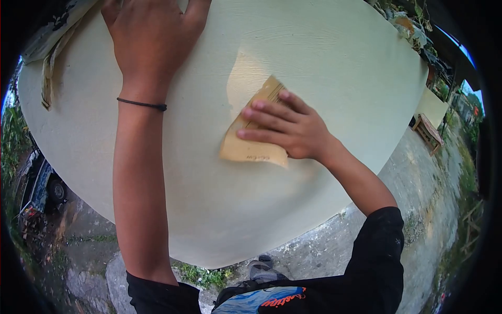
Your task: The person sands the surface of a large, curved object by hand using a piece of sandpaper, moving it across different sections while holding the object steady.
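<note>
A large, smooth, off-white panel with a curved edge fills most of the head view. My right hand presses a sheet of tan sandpaper against it, fingers laid across the paper. Print shows on the sheet's back, and one corner curls up. My right thumb is hidden. At the top, my left hand rests on the panel with its outer digits spread apart; the fingertips are cut off by the frame. A thin dark cord circles the left wrist. Faint ridges mark the panel's surface above the sandpaper.
Below the panel lies rough concrete ground, with weeds near my foot. A small wooden bench stands at the right. A vehicle is at the left. Dry leaves hang at the upper right edge.
</note>
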Demonstrator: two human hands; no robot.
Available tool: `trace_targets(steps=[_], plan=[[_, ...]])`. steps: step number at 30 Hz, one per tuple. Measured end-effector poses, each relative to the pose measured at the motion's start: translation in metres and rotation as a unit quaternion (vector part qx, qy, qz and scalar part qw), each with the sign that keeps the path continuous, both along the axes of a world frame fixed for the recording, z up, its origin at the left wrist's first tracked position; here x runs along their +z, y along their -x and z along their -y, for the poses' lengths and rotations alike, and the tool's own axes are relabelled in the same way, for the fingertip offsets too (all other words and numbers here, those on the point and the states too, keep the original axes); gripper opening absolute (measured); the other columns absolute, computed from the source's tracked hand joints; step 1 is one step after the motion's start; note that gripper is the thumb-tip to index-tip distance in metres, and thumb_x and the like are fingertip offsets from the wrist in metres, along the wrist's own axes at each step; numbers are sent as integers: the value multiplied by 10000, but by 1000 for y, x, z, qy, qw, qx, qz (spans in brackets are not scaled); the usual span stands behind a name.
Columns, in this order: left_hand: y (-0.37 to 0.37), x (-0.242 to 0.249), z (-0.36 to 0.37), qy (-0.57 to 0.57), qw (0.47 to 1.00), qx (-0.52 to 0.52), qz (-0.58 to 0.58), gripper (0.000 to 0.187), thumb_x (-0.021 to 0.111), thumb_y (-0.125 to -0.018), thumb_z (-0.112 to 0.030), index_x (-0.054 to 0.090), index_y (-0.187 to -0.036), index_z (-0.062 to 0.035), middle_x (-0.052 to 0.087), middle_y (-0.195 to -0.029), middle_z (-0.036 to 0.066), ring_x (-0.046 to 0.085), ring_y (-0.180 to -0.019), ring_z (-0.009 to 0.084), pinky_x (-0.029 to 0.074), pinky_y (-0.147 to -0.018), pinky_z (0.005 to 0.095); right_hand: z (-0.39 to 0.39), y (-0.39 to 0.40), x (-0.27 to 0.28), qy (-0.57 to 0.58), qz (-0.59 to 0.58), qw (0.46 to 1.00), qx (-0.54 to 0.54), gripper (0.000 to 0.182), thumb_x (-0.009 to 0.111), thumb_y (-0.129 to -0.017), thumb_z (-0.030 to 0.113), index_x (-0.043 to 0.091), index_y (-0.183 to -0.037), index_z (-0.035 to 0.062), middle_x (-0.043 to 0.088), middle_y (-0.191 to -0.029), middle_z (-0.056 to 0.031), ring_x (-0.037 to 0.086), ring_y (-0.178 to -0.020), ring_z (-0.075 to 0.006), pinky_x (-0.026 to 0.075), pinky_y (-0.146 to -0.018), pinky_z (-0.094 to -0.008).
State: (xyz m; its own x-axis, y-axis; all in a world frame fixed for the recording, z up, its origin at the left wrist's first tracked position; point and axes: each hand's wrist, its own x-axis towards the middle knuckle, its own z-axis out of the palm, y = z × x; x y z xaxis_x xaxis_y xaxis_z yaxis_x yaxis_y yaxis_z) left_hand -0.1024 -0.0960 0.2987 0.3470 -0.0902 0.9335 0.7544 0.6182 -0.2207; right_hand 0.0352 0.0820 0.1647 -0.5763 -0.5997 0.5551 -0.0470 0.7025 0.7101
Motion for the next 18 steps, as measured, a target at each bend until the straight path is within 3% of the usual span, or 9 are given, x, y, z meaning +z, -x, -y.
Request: trace_targets(steps=[3, 5, 7, 10, 12, 14, 15, 17, 18], plan=[[1, 2, 4, 23, 999, -7, 24, 374, 555, -846, -179, 573, -1207, -86, 549, -1262, 117, 435, -1261, 242, 240, -1085, 387, -42, -13, 55, 259, -313, 914, -8, 391, 438, -974, 246, 461, -1332, 92, 409, -1441, -100, 348, -1336, -274, 217, -1105, -411], [9, 3, -3, 3, 1000, -16, -9, 371, 555, -846, -178, 574, -1204, -84, 550, -1259, 116, 436, -1260, 242, 243, -1082, 386, -58, -16, 67, 549, -341, 746, 160, 471, 402, -996, 297, 430, -1329, -34, 353, -1458, -192, 297, -1357, -342, 174, -1105, -444], [12, 2, -3, -18, 999, -22, -43, 368, 555, -846, -178, 575, -1200, -83, 552, -1256, 116, 438, -1258, 243, 246, -1079, 386, -37, 9, 38, 438, -444, 781, 35, 469, 393, -994, 300, 420, -1371, 24, 312, -1488, -176, 240, -1393, -345, 113, -1127, -460], [10, 4, 0, -1, 1000, 25, 2, 366, 555, -844, -178, 575, -1197, -81, 555, -1248, 115, 440, -1255, 243, 251, -1073, 386, 35, 28, -37, 147, -148, 977, -50, 471, 488, -920, 281, 436, -1386, 331, 315, -1510, -16, 249, -1409, -179, 77, -1174, -424], [14, 3, -2, -9, 999, -24, -47, 368, 557, -841, -181, 575, -1195, -80, 559, -1238, 112, 447, -1249, 242, 253, -1070, 387, 27, 22, -63, -48, -46, 997, -40, 472, 490, -911, 324, 423, -1374, 394, 340, -1492, 56, 279, -1387, -112, 97, -1186, -390], [13, 5, -2, -9, 999, -15, -44, 368, 557, -840, -182, 575, -1193, -80, 560, -1236, 113, 448, -1247, 242, 253, -1070, 386, 10, 12, -30, -50, -70, 996, -35, 445, 479, -912, 364, 447, -1355, 397, 367, -1474, 74, 301, -1373, -96, 111, -1188, -379], [12, 5, -2, -5, 999, -11, -35, 368, 558, -839, -184, 575, -1192, -81, 560, -1233, 114, 450, -1245, 242, 253, -1070, 386, 3, 5, -8, 65, -101, 992, -29, 403, 456, -934, 382, 492, -1335, 362, 381, -1471, 36, 314, -1374, -141, 122, -1177, -395], [12, 5, -3, -10, 999, -8, -41, 366, 556, -840, -183, 575, -1192, -83, 560, -1233, 114, 450, -1244, 241, 253, -1070, 385, -34, -5, 50, 177, -302, 937, -1, 404, 455, -967, 344, 535, -1315, 155, 412, -1444, -105, 362, -1342, -280, 200, -1106, -420], [12, 4, -4, -18, 999, -8, -47, 364, 555, -842, -183, 574, -1192, -85, 561, -1233, 114, 450, -1244, 240, 253, -1070, 385, -47, -11, 60, 348, -284, 891, 74, 410, 438, -978, 332, 524, -1278, 66, 422, -1412, -155, 393, -1279, -319, 225, -1084, -431]])
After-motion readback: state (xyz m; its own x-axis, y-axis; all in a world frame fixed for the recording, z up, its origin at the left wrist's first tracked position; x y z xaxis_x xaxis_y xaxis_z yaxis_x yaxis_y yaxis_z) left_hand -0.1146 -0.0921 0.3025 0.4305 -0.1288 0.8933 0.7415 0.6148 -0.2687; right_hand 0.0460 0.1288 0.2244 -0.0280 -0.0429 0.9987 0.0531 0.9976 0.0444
